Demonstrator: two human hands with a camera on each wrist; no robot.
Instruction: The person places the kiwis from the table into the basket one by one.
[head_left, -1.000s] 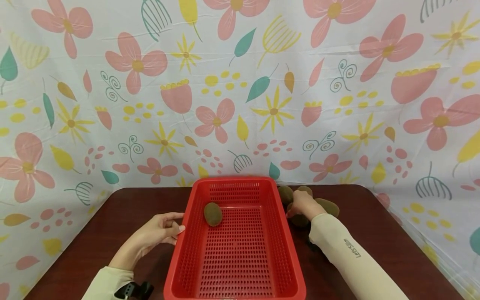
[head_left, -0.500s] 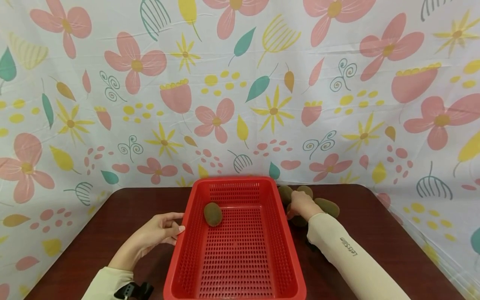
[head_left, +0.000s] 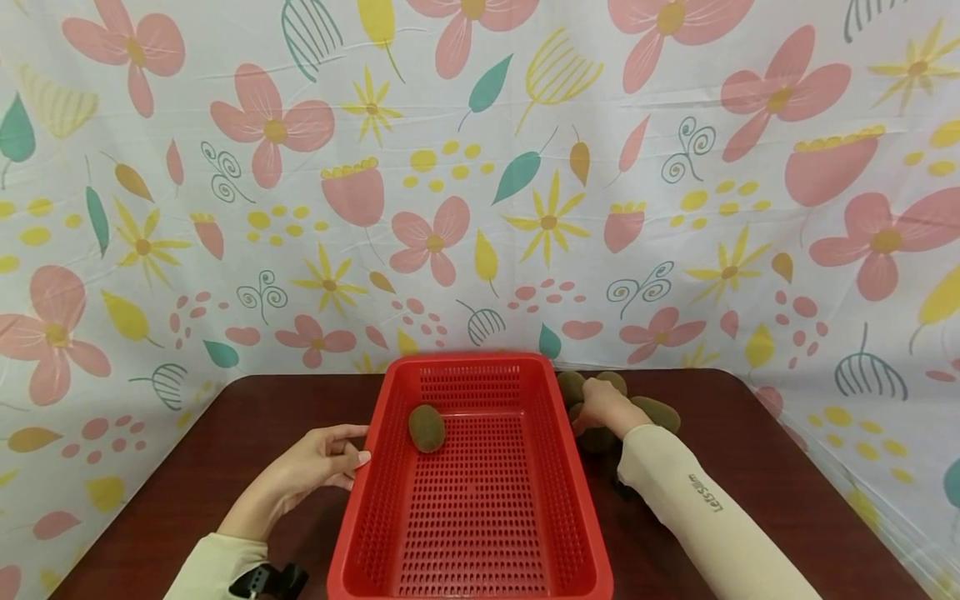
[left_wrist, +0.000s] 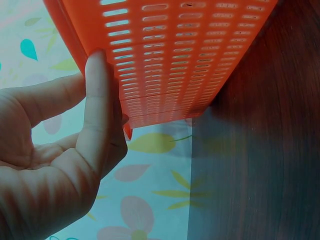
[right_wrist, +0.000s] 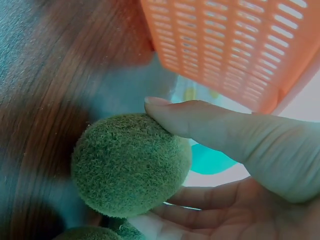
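Note:
A red perforated basket [head_left: 472,533] stands on the table, with one brown fuzzy kiwi [head_left: 427,429] lying in its far left part. At the basket's left rim is my left hand [head_left: 318,467], thumb and fingers bent and holding at the edge; the left wrist view has the thumb [left_wrist: 97,100] against the perforated wall. My right hand [head_left: 606,408] is low over the kiwis to the right of the basket. In the right wrist view it grips a rounded fuzzy kiwi [right_wrist: 130,165], thumb on one side and fingers on the other. From the head, the hand partly hides that kiwi.
More kiwis lie around the right hand, among them one at the basket's far right corner [head_left: 572,387], one behind the hand [head_left: 612,382] and an elongated one [head_left: 656,413]. A flower-patterned cloth [head_left: 480,208] hangs behind the dark wooden table [head_left: 292,400].

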